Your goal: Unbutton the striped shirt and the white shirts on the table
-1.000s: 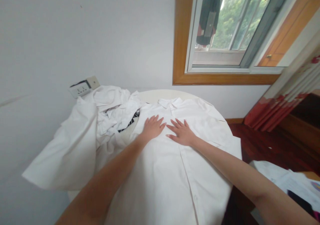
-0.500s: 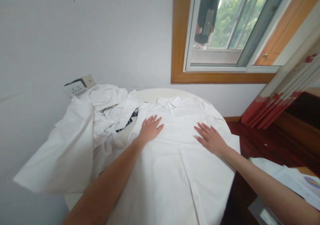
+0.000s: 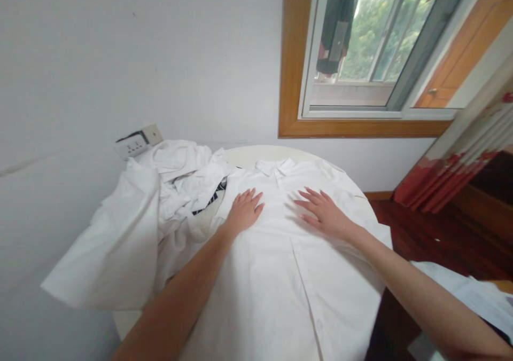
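Note:
A white button-up shirt (image 3: pixel 272 281) lies spread out over a round table (image 3: pixel 256 151), its collar toward the wall and its lower part toward me. My left hand (image 3: pixel 244 211) rests flat on the left side of the shirt, fingers extended. My right hand (image 3: pixel 323 212) is over the right side of the chest with fingers spread; a shadow under it suggests it is slightly raised. Neither hand grips anything. To the left of my left hand is a heap of rumpled white clothes (image 3: pixel 180 190), with a black-and-white patterned strip (image 3: pixel 210 198) showing at its edge.
A wall socket (image 3: pixel 134 145) sits just behind the heap. The wood-framed window (image 3: pixel 294 128) is beyond the table. On the right hang red and cream curtains (image 3: pixel 428 182) above a dark red floor (image 3: pixel 417 233). More white cloth (image 3: pixel 457 286) lies low at the right.
My right hand has moved left toward the middle of the shirt and seems to have lifted a little. My left hand stays at the same spot. The view has shifted slightly.

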A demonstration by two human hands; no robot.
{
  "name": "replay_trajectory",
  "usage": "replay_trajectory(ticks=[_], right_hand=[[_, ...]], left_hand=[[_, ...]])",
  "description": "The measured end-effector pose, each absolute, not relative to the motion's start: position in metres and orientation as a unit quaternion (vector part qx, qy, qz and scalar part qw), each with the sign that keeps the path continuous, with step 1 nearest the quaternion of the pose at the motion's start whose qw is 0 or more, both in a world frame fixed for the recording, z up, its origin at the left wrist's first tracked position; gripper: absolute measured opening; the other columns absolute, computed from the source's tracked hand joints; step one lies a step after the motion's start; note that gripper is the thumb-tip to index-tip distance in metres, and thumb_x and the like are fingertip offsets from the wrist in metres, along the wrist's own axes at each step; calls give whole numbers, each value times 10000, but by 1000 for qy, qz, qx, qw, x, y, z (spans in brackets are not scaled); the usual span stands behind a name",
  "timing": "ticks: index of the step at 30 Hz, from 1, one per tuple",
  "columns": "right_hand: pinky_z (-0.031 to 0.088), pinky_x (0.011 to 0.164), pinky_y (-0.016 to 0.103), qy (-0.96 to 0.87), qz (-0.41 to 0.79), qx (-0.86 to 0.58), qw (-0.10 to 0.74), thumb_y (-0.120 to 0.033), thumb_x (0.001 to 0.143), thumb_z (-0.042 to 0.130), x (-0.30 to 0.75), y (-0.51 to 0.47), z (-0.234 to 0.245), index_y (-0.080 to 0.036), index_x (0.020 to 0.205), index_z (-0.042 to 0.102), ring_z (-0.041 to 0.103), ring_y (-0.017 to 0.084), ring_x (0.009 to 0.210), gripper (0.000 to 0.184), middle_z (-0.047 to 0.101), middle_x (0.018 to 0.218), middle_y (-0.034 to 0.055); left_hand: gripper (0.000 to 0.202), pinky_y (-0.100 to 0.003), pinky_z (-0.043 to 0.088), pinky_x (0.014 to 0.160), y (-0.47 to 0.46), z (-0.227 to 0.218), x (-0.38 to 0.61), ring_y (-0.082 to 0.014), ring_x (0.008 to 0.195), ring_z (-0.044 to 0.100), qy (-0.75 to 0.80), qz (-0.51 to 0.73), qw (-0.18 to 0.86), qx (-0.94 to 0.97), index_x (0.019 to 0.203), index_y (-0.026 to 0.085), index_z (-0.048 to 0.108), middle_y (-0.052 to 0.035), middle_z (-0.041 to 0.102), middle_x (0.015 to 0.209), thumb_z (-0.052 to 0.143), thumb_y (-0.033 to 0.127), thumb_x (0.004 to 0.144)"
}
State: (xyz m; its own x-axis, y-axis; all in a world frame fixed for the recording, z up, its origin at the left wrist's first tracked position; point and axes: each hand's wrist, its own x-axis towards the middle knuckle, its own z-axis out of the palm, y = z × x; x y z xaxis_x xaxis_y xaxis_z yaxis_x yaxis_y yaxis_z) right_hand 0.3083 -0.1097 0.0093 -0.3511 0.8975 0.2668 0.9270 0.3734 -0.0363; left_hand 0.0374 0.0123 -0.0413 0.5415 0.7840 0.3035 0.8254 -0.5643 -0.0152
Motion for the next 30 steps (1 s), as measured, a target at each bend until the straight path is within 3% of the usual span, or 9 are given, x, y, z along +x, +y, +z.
replay_trajectory(ticks=[4, 9, 12, 14, 17, 22, 26, 28, 30], right_hand=[[144, 1145, 509, -825, -34, -555, 98, -535, 944, 356, 273, -58, -2, -297, 1449, 381, 200, 272, 1436, 560, 280, 1546, 59], [147, 1127, 545, -801, 1, -592, 88, -570, 953, 245, 264, -43, -29, -300, 1477, 320, 180, 288, 1440, 595, 223, 1560, 74], [139, 1129, 542, -802, -4, -590, 98, -580, 950, 232, 262, -54, -32, -303, 1476, 323, 169, 287, 1443, 602, 216, 1564, 67], [138, 1129, 543, -802, -3, -588, 102, -588, 948, 223, 260, -60, -31, -301, 1472, 334, 167, 287, 1443, 607, 220, 1563, 67], [135, 1130, 544, -803, -1, -587, 104, -590, 949, 212, 255, -65, -29, -295, 1470, 339, 165, 285, 1444, 612, 225, 1562, 69], [138, 1133, 531, -804, -12, -586, 98, -582, 952, 215, 251, -70, -32, -294, 1471, 339, 176, 279, 1442, 606, 233, 1561, 67], [182, 1120, 530, -808, -24, -580, 100, -621, 935, 219, 252, -66, -22, -281, 1468, 345, 273, 289, 1404, 644, 334, 1523, 89], [238, 1102, 510, -803, -30, -587, 103, -654, 913, 253, 252, -56, -14, -230, 1474, 335, 384, 295, 1334, 708, 437, 1456, 124], [275, 1092, 470, -795, -38, -594, 111, -653, 907, 283, 251, -41, -9, -179, 1466, 348, 408, 289, 1312, 735, 460, 1434, 142]], left_hand=[[520, -495, 234, 1142, 7, -42, 39, -277, 1411, 287, -472, -115, 77, -871, 1434, 275, 400, -78, 323, 1527, 305, 464, 959], [513, -514, 240, 1129, -3, -39, 34, -286, 1401, 301, -466, -101, 82, -875, 1432, 288, 397, -86, 339, 1520, 293, 460, 960], [497, -500, 358, 1047, -6, -24, 37, -308, 1326, 404, -454, -84, 93, -882, 1388, 258, 458, -123, 449, 1441, 350, 444, 941], [437, -459, 444, 944, -1, -12, 44, -309, 1188, 525, -467, -67, 95, -877, 1281, 210, 559, -148, 582, 1275, 392, 396, 922], [373, -406, 463, 908, 20, -2, 58, -280, 1088, 578, -489, -85, 115, -861, 1134, 123, 623, -161, 645, 1119, 356, 272, 921], [476, -404, 307, 1108, 70, -26, 61, -245, 1334, 407, -483, -125, 101, -861, 1338, 75, 486, -165, 484, 1407, 303, 266, 942], [543, -461, 251, 1135, 89, -42, 54, -278, 1390, 323, -512, -108, 49, -851, 1422, 147, 411, -120, 358, 1504, 303, 383, 946], [546, -498, 231, 1133, 90, -43, 54, -295, 1400, 299, -521, -105, 44, -846, 1430, 205, 406, -100, 342, 1516, 315, 426, 940], [537, -526, 212, 1129, 88, -42, 54, -303, 1407, 283, -527, -111, 50, -841, 1424, 255, 417, -94, 345, 1516, 329, 456, 934]])
